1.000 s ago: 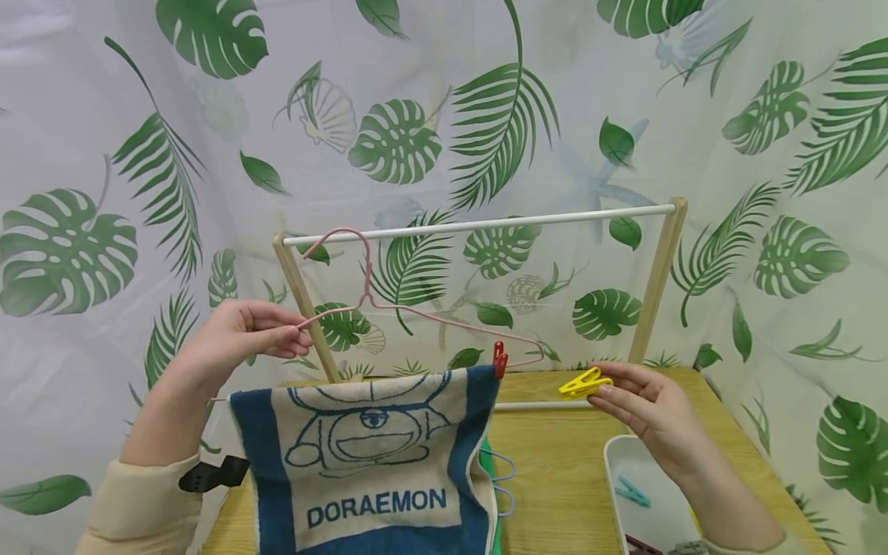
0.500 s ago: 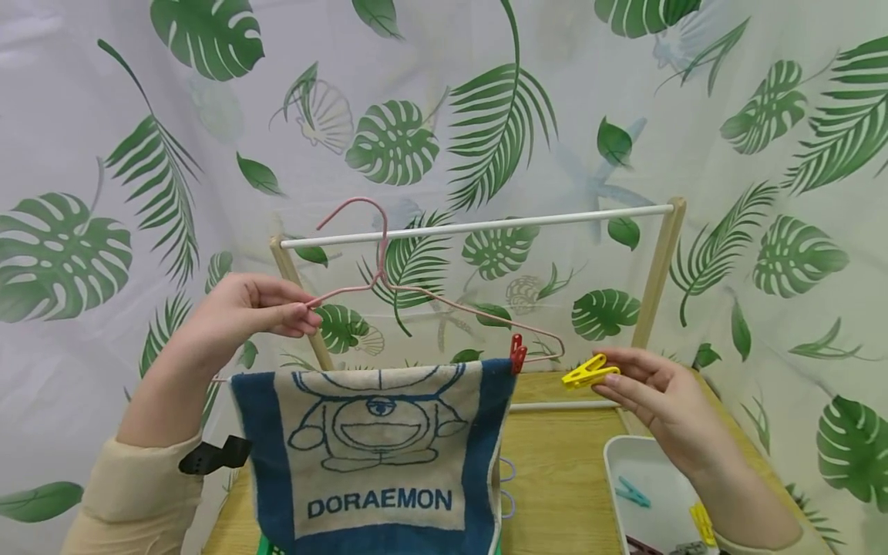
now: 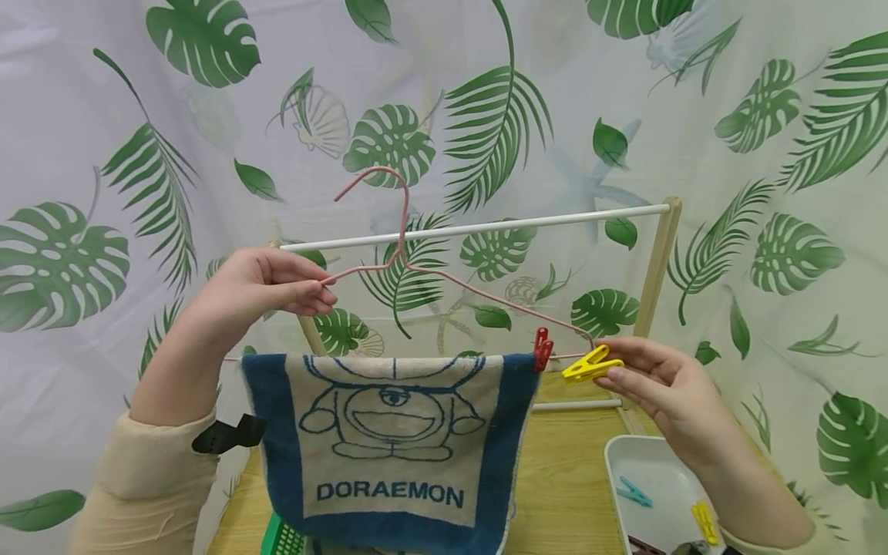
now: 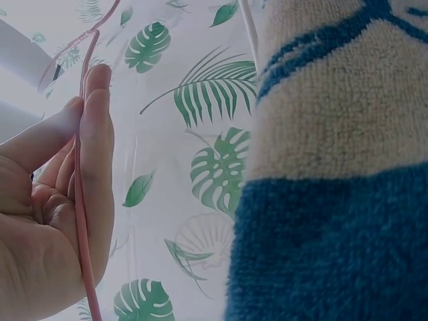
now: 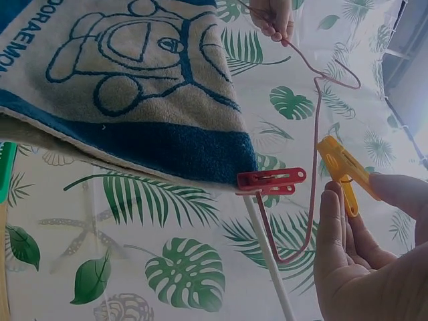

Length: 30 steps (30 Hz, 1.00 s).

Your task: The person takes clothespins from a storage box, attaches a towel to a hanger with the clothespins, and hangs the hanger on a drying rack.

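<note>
My left hand (image 3: pixel 267 297) pinches the left shoulder of a pink wire clothes hanger (image 3: pixel 479 291) between thumb and fingers. Over the hanger's bottom bar hangs a blue and beige towel (image 3: pixel 388 439) with a cartoon print and the word DORAEMON. A red clothespin (image 3: pixel 543 351) clips the towel's right top corner to the bar. In my right hand (image 3: pixel 666 393) a yellow clothespin (image 3: pixel 590 366) is pinched between thumb and fingers, close to the hanger's right end. The right wrist view shows the same yellow clothespin (image 5: pixel 346 170) beside the hanger wire, apart from the red one.
Behind the hanger stands a drying rack with a white top rail (image 3: pixel 590 218) and wooden posts (image 3: pixel 655 270). A white tray (image 3: pixel 612 470) with several clothespins sits at the right on the wooden table (image 3: pixel 565 462). Part of a green basket (image 3: pixel 277 536) shows below the towel.
My left hand has raised the hanger and towel and moved them right, so the hook now stands above the rail. The hanger's right end has come up to the yellow clothespin.
</note>
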{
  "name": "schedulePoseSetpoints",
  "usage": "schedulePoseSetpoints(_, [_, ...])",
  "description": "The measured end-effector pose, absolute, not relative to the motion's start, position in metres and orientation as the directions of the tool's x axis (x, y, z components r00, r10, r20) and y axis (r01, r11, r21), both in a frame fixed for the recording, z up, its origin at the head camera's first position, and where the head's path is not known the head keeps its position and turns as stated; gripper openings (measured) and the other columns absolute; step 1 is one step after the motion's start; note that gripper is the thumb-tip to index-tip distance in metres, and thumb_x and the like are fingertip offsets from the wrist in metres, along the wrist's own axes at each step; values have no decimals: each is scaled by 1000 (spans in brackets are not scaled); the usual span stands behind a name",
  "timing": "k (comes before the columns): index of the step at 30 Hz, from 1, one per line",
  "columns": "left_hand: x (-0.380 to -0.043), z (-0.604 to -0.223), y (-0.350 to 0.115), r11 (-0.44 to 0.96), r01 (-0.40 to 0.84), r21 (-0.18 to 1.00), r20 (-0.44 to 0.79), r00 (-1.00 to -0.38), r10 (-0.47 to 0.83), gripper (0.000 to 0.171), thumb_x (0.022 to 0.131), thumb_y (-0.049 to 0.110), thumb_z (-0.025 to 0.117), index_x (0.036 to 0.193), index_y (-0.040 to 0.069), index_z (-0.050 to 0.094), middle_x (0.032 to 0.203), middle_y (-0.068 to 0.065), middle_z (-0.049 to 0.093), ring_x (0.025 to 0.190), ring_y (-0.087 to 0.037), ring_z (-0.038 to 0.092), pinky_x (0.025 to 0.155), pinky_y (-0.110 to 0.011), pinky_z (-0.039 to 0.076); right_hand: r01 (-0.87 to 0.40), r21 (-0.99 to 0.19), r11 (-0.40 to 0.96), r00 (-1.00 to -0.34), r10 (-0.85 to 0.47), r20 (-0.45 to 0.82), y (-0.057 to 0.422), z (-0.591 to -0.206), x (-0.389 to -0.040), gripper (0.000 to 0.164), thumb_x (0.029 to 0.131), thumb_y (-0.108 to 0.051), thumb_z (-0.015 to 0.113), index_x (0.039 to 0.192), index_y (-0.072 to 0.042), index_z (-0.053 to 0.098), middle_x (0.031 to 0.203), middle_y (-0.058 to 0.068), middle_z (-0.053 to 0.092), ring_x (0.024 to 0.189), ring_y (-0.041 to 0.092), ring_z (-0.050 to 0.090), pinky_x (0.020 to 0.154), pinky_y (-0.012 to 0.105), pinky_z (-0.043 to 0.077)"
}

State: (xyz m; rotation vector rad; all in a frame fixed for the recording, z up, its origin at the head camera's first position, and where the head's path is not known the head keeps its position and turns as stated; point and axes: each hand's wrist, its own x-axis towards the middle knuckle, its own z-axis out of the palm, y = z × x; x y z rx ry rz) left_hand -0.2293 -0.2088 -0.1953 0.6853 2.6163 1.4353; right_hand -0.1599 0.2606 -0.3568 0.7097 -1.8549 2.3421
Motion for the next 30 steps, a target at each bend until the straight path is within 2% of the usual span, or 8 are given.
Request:
schedulePoseSetpoints(8, [-233, -185, -196, 416, 348, 840, 154, -889, 431, 30, 106, 7, 64, 129, -12, 67, 92, 9, 82, 89, -10, 80, 86, -27, 66, -346, -914, -213, -897, -209, 389, 259, -344, -155, 43, 105, 14, 51, 130, -13, 73, 125, -1, 77, 106, 11, 77, 90, 23, 64])
schedulePoseSetpoints(21, [-231, -170, -184, 307, 409, 859, 273, -875, 400, 24, 105, 4, 66, 124, -10, 70, 89, 6, 83, 86, -10, 81, 82, -27, 67, -414, -882, -227, -869, -191, 457, 257, -327, -153, 44, 103, 18, 51, 132, -7, 72, 124, 2, 78, 106, 12, 78, 90, 23, 64])
schedulePoseSetpoints(30, [-232, -163, -172, 196, 422, 885, 335, -871, 359, 25, 103, 2, 67, 123, -14, 68, 87, 2, 83, 81, -11, 81, 78, -27, 67, -456, -881, -128, -871, -138, 471, 252, -315, -151, 40, 101, 16, 57, 129, -8, 73, 122, -2, 78, 102, 9, 77, 87, 19, 63])
